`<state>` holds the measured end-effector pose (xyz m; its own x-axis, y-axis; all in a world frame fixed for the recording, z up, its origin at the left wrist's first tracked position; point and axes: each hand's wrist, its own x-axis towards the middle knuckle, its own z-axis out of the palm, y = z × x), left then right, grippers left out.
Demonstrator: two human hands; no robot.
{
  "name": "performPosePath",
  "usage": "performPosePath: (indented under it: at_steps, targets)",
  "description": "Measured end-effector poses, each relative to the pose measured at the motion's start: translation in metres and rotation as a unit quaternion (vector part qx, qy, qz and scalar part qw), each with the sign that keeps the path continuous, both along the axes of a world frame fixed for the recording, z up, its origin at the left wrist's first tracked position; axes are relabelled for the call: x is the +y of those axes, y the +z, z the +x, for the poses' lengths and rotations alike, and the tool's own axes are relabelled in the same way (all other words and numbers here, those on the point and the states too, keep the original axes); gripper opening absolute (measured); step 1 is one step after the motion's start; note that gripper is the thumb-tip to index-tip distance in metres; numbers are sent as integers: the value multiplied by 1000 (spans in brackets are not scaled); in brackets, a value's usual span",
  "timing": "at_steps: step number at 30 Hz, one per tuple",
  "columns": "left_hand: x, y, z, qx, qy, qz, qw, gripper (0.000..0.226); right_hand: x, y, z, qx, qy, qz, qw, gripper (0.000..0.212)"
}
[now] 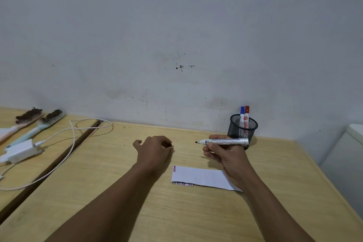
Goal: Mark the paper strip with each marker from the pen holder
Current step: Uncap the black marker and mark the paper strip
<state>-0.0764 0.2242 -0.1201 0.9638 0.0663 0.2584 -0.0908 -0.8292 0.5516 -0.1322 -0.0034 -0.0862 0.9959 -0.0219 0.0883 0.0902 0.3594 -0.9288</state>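
My right hand [225, 153] holds an uncapped white marker [224, 141] level, its black tip pointing left, above the far side of the paper strip [200, 177]. The strip lies flat on the wooden table [117, 192] and carries short red and blue lines at its left end. My left hand [155, 149] hovers left of the marker with its fingers pinched on a small dark thing, apparently the marker's black cap [170, 145]. Behind my right hand stands a black mesh pen holder [242, 128] with a blue-capped marker [242, 113] and a red-capped marker [247, 113] in it.
A white charger [19, 151] with a looping cable [72, 135] lies at the left, across a gap between two table tops. Two hairbrushes [37, 122] lie at the far left. The wall runs along the table's back edge. A white object [345, 163] stands beside the table's right edge.
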Motion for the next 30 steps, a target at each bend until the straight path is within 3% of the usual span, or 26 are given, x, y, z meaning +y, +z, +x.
performPosePath:
  at_steps: [6,10,16,30]
  targets:
    - [5,0,-8,-6,7,-11,1000,38,8,3,0,-27,-4,-86,996,32]
    - [9,0,-42,-14,1,-105,994,36,23,-2,0,-36,19,-147,988,24]
    - [24,-10,-58,16,-132,-55,990,44,50,-19,4,-17,43,-241,969,15]
    - [28,-13,-53,20,-157,-7,987,38,55,-37,1,-29,2,-359,933,14]
